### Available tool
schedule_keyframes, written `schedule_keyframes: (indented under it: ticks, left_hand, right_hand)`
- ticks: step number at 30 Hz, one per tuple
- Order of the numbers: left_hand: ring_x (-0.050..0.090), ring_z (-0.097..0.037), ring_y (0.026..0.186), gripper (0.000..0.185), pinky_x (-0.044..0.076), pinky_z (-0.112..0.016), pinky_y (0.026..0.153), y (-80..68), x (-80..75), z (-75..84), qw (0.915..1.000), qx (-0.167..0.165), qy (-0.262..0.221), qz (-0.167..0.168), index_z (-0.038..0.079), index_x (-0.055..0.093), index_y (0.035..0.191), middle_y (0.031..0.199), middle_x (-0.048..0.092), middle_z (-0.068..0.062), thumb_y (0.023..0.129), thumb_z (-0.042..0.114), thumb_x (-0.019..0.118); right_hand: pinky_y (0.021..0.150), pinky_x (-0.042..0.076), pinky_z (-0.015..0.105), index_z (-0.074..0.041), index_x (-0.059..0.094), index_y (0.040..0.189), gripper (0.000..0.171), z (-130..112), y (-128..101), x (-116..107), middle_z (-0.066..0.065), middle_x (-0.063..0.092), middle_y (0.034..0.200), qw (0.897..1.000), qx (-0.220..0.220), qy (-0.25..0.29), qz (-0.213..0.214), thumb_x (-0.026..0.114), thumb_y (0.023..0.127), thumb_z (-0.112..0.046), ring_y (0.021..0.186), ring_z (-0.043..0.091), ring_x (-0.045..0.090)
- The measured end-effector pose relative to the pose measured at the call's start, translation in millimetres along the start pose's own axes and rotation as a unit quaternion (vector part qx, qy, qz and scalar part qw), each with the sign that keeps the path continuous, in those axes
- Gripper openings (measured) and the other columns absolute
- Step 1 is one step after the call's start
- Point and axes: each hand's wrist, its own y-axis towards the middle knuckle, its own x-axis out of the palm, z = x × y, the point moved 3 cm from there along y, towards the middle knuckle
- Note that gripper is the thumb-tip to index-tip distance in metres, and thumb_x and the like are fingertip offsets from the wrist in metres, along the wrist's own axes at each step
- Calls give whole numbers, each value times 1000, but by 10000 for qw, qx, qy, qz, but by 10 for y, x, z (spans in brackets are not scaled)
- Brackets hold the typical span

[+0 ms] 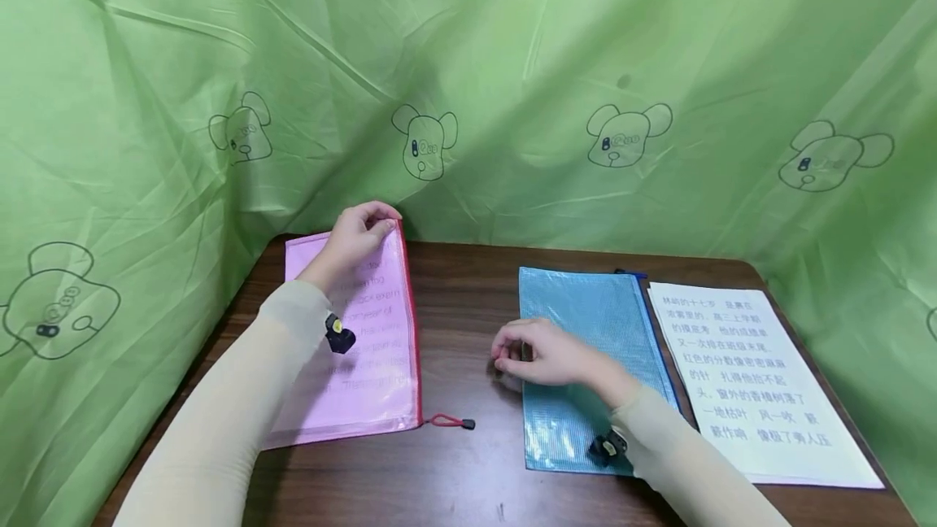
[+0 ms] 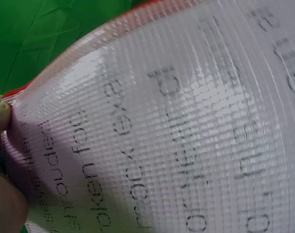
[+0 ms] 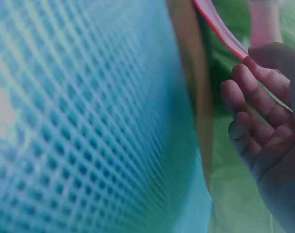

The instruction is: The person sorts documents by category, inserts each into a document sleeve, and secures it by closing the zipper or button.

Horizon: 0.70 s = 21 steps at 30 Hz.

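My left hand [image 1: 357, 238] pinches the far right corner of a pink mesh zipper pouch [image 1: 373, 401] at the left of the table. Printed text shows through its translucent mesh [image 2: 200, 121], seen close up in the left wrist view. A red zipper runs along the pouch's right edge and ends in a red pull cord [image 1: 445, 420] with a dark tip. Over the left edge of a blue mesh zipper pouch [image 1: 574, 299] is my right hand [image 1: 547, 354], its fingers [image 3: 264, 102] loosely curled around nothing.
Printed white paper sheets [image 1: 761, 397] lie at the right, beside the blue pouch. The brown wooden table [image 1: 468, 307] is bordered at the back and sides by a green cloth [image 1: 498, 39] with bear drawings.
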Motion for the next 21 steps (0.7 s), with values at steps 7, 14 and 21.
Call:
schedule_keyframes:
  ticks: [7, 14, 21]
  left_hand:
    - [61, -25, 98, 17, 48, -39, 90, -9, 185, 31, 9954, 406, 565, -652, 6, 78, 118, 113, 76, -11, 105, 3, 68]
    - [60, -31, 117, 16, 35, -56, 115, -75, 360, -139, 9903, 522, 1092, -686, 12, 78, 117, 121, 76, -9, 106, 6, 67]
    - [64, -34, 118, 19, 46, -52, 111, -139, 372, -420, 9926, 262, 1175, -124, 6, 75, 119, 119, 72, -15, 108, 1, 59]
  right_hand:
    - [66, 58, 31, -12, 77, 112, 11, 68, -329, -251, -15, 72, 99, 9968, 361, 36, 708, 79, 101, -14, 87, 6, 66]
    - [77, 60, 31, -9, 76, 118, 16, 303, -832, -561, -11, 74, 100, 9826, 1337, 38, 1286, 77, 103, -15, 90, 10, 69]
    - [76, 58, 29, -7, 75, 118, 15, 479, -1293, -777, -5, 76, 101, 9618, 1996, -179, 1865, 75, 104, -13, 89, 11, 69]
